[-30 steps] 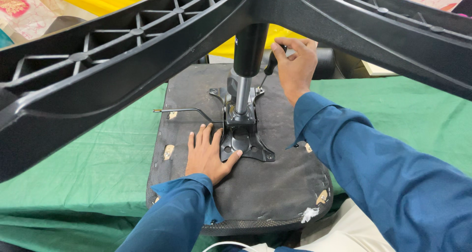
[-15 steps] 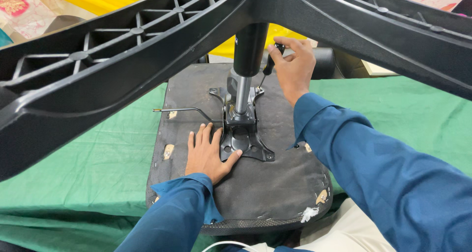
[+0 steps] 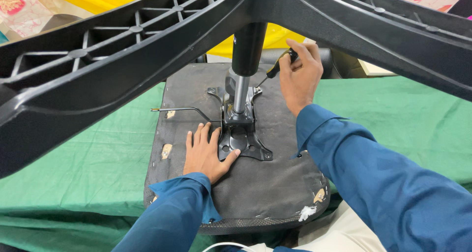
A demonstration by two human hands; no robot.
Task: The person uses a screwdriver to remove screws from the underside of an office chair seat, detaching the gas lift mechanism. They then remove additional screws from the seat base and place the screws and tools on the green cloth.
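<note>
Head view shows your right hand curled around the dark handle of a screwdriver, fingers closed on the grip. Its thin metal shaft slants down and to the left, and the tip meets the far right corner of the mounting plate. That plate is black pressed steel, glossy, with four splayed arms and round holes, lying flat on the upturned seat underside.

Your left hand lies flat and spread, palm down on the seat's underside, with the thumb touching the plate's near left arm. It grips nothing.

From the plate's centre rises the gas lift column, a bright smooth metal rod below and a wider black cylinder above. A thin bent lever rod runs out leftward from the mechanism.

Fabric on the seat's underside is dark grey, coarse and worn, stapled along the rim, with pale foam showing through small tears near the edges. The seat rests on a green cloth, wrinkled and matte, spread over the counter.

Overhead, filling the top of the view, spreads the star-shaped chair base, black moulded plastic with ribbed hollows along its legs. Both your sleeves are blue, smooth-woven.
</note>
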